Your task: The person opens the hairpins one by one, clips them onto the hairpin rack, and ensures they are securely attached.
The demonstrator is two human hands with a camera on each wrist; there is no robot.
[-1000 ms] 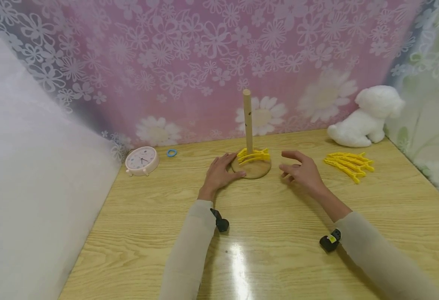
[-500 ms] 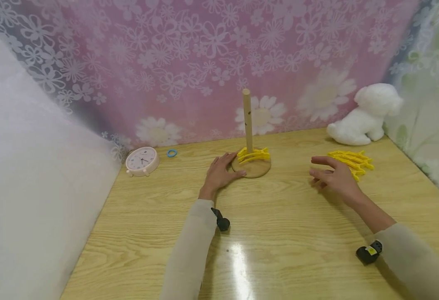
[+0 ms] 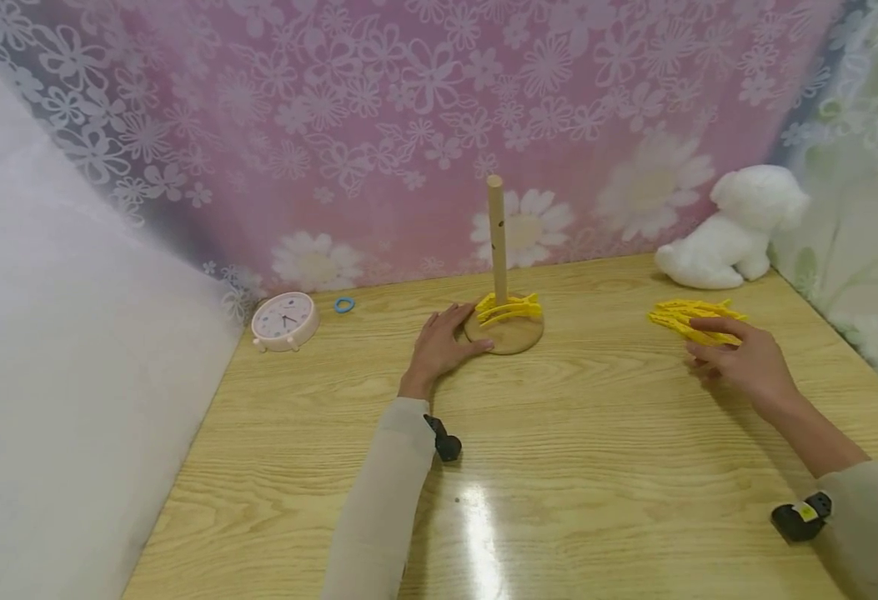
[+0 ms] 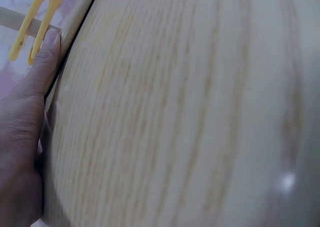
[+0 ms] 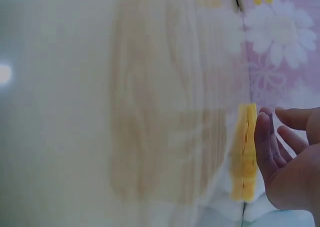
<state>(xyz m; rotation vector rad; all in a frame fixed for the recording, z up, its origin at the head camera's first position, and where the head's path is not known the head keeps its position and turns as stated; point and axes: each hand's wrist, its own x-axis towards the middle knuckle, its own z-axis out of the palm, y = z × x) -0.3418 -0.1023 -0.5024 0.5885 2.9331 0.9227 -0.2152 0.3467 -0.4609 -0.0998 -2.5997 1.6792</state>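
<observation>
In the head view, a wooden stand (image 3: 498, 242) has an upright dowel on a round base (image 3: 517, 340). A few curved yellow plastic pieces (image 3: 512, 313) with forked ends lie on the base against the dowel. My left hand (image 3: 437, 348) holds the base's left side, its thumb (image 4: 44, 62) on the near edge in the left wrist view. At the right, my right hand (image 3: 754, 362) is over a pile of similar yellow pieces (image 3: 680, 312), partly covering it. The right wrist view shows the right fingers apart, beside the pile (image 5: 245, 157), nothing between them.
A pink alarm clock (image 3: 284, 321) and a small blue ring (image 3: 344, 305) sit at the table's back left. A white plush dog (image 3: 735, 229) stands at the back right. Behind the wooden table (image 3: 559, 467) hangs a pink flowered cloth (image 3: 408, 150).
My right hand has moved right from near the stand to the yellow pile, its fingers still apart. The left hand stays at the wooden base.
</observation>
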